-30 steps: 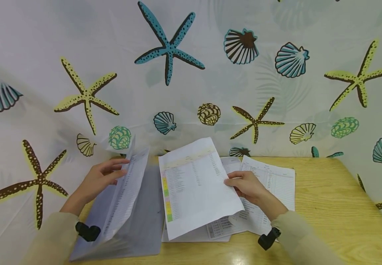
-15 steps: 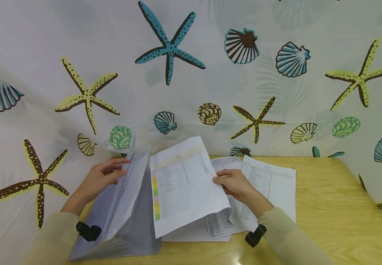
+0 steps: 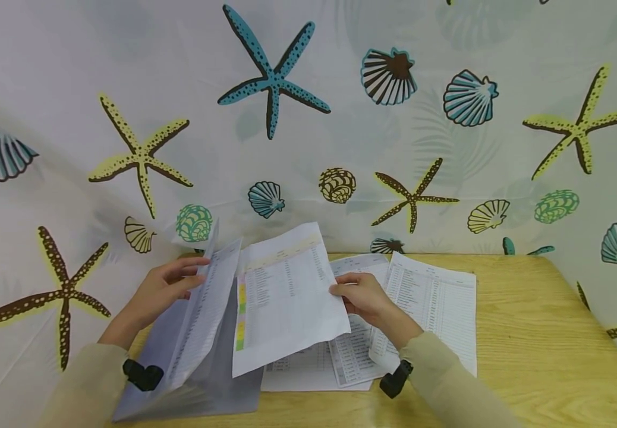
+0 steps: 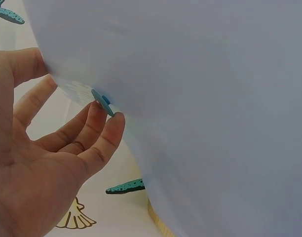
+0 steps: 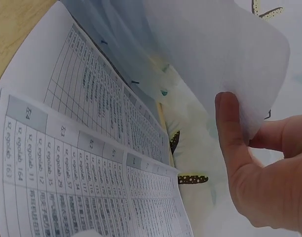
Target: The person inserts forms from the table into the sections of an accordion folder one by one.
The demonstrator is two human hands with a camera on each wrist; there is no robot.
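My left hand [image 3: 161, 291] holds up one side of a translucent bluish document folder [image 3: 233, 386] at the left of the table. The left wrist view shows its thumb and fingers at the folder's edge, by a blue snap button [image 4: 102, 102]. Along the raised side stands a printed sheet [image 3: 212, 303]. My right hand [image 3: 364, 300] pinches the right edge of another printed sheet [image 3: 292, 297], which has a colored strip down its left side. This sheet is tilted, its left edge overlapping the folder's opening in the head view. The right wrist view shows it from behind, between thumb and finger.
Several printed lists [image 3: 431, 303] lie overlapping on the wooden table [image 3: 544, 345], right of the folder and partly under the held sheet. A cloth [image 3: 308, 148] with starfish and shells hangs behind the table and at both sides.
My right hand has moved left with the sheet, bringing its left edge over the folder's opening and uncovering more of the lists below. My left hand and the folder have stayed in place.
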